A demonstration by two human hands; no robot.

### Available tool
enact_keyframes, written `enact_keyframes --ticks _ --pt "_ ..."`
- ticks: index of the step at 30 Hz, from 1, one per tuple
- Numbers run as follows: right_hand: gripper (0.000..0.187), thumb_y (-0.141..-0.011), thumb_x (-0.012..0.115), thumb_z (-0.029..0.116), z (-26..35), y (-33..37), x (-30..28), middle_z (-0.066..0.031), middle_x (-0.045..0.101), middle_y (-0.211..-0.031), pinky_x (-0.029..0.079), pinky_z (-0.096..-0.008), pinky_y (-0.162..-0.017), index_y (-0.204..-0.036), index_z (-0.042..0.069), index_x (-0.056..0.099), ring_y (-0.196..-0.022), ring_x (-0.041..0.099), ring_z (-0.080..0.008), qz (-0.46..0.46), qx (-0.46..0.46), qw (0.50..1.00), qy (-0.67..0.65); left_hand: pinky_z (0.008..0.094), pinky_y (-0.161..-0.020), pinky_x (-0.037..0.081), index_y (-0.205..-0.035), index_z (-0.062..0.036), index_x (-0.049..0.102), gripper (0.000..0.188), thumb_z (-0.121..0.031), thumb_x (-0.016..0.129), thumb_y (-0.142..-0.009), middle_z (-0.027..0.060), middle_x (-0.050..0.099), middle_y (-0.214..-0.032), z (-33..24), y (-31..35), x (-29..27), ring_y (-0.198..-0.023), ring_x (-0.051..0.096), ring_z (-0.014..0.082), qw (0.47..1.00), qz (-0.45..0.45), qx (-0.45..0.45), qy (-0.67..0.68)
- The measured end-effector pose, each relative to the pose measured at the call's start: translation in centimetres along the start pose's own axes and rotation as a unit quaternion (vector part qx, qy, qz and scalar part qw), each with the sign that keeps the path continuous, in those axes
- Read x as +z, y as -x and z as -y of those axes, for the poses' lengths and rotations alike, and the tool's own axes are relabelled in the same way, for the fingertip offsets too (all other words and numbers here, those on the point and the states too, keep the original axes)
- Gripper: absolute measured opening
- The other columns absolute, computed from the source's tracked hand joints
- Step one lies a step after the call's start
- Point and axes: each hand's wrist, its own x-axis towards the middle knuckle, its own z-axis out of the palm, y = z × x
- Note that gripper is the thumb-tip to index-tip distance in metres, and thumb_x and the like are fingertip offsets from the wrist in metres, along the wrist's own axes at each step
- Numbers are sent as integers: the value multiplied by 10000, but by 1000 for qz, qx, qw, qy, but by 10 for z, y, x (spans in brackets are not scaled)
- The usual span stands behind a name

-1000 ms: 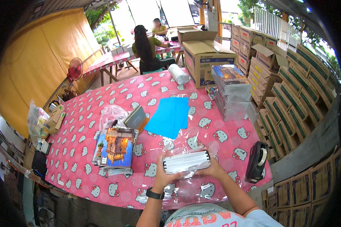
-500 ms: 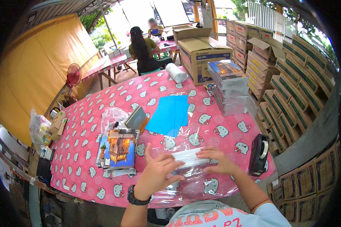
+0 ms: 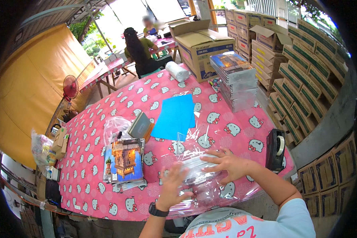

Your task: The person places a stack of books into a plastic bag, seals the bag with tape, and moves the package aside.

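A white stack, wrapped in clear plastic film, lies at the near edge of the table in front of me. Its exact kind is hidden by glare and my fingers. My right hand rests over the stack's right side, its fingers spread on the film. At the left end, my left hand is open with fingers apart, slightly blurred, beside the stack. Left of it lie several spiral notebooks with a building on the cover. Blue sheets lie beyond the film.
A black tape dispenser stands at the right edge. Farther back are stacked spiral notebooks, a cardboard box and a white roll. Left of the blue sheets stands a grey-green box. Two people sit at a far table.
My left hand has loosened from the stack's left end and spread its fingers. My right hand has spread flatter across the top. Film now covers more of the stack; the view has shifted slightly.
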Motion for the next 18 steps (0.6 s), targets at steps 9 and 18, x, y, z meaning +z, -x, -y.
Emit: enact_keyframes --ticks 9,18 --pt "822 -575 788 224 8 -6 -7 -58 194 -1483 202 -619 -1001 -1312 323 437 -1364 132 -337 42 0 999 -9 318 -905 353 -1241 8 472 486 -299 542 -870 118 510 -1212 46 -27 -3 -1090 486 190 889 -51 -278 360" --pt "818 -563 795 232 5 -2 -9 -63 205 -1480 190 -613 -1004 -1302 322 454 -1367 130 -332 46 15 999 -3 306 -706 443 -1017 0 592 209 -127 582 -851 89 628 -911 38 -112 4 -855 583 177 919 -328 -121 182"
